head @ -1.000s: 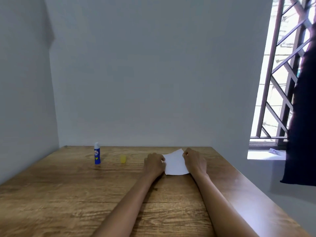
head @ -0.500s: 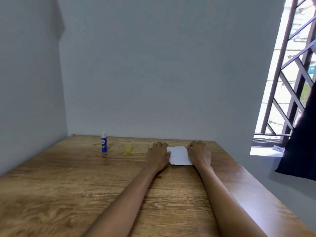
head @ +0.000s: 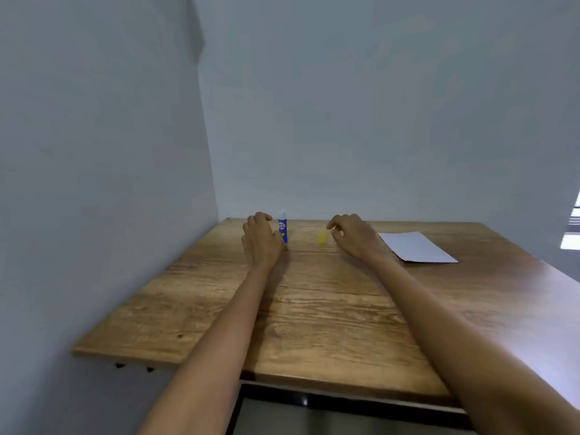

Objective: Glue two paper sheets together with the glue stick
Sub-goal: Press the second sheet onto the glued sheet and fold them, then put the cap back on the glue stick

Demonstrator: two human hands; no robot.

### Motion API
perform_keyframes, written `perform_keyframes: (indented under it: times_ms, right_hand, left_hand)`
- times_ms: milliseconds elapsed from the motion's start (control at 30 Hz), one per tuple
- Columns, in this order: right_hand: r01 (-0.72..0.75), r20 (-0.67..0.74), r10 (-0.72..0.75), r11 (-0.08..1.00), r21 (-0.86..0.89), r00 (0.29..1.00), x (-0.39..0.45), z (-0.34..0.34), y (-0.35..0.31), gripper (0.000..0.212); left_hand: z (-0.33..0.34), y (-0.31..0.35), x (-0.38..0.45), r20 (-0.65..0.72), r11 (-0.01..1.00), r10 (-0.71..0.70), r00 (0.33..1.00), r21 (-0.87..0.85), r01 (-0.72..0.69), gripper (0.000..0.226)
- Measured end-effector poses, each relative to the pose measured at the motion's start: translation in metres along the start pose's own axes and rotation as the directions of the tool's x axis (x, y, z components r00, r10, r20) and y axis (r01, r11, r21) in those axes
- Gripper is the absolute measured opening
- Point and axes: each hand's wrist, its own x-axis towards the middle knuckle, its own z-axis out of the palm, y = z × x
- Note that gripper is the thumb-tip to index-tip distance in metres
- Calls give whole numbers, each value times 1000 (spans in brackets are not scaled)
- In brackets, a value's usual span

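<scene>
A blue glue stick point(head: 283, 227) stands upright and uncapped near the table's far edge. Its yellow cap point(head: 322, 237) lies on the wood a little to the right. My left hand point(head: 261, 240) is just left of the glue stick, fingers curled and apart, close to it but not holding it. Just right of the cap hovers my right hand point(head: 354, 236), fingers loosely open and empty. The white paper point(head: 416, 247) lies flat at the far right of the table, away from both hands; I cannot tell how many sheets it is.
The wooden table point(head: 314, 315) fits into a corner, with grey walls behind and to the left. Its near edge is in view at the bottom. A strip of window point(head: 572, 233) shows at the right edge.
Both hands have left the paper and moved left, the left one to the glue stick and the right one to the yellow cap. The camera has turned left and down.
</scene>
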Motion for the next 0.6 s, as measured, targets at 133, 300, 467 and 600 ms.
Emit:
perform_keyframes:
  times_ms: [133, 300, 467, 600]
  right_hand:
    - [35, 15, -35, 999, 8, 999, 25, 34, -28, 27]
    - [6, -22, -6, 1000, 7, 1000, 37, 56, -19, 28]
    - [16, -47, -15, 1000, 13, 999, 37, 63, -8, 27]
    - [52, -112, -46, 997, 49, 993, 35, 56, -6, 25]
  left_hand:
    - [21, -17, 20, 205, 979, -187, 961, -43, 200, 52]
    - [49, -19, 41, 291, 978, -170, 941, -65, 197, 51]
    - [62, -18, 47, 243, 953, -153, 958, -221, 208, 27]
    - [52, -7, 40, 269, 912, -74, 960, -371, 174, 23]
